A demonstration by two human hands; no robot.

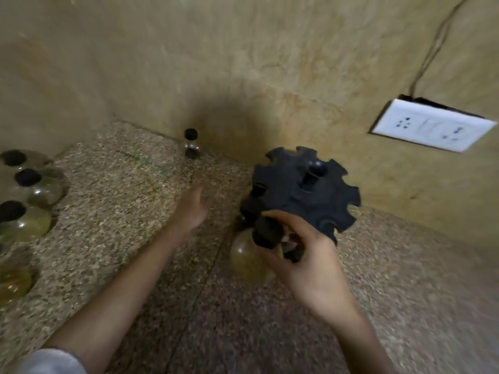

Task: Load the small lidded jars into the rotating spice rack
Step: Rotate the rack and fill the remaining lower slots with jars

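The black rotating spice rack [302, 190], notched round its top with a knob in the middle, stands on the speckled stone counter [129, 201] near the wall. My right hand [305, 257] grips a clear jar [245, 257] with a black lid and yellowish contents, held at the rack's near-left side. My left hand [193, 209] hovers open over the counter, left of the rack, touching nothing. Another small black-lidded jar [191, 144] stands alone at the back by the wall. Several more lidded jars [29, 184] cluster at the left edge.
Walls close in behind and to the right of the rack. A white socket plate [429, 128] with a cable hangs on the right wall. The counter's near part is darker stone.
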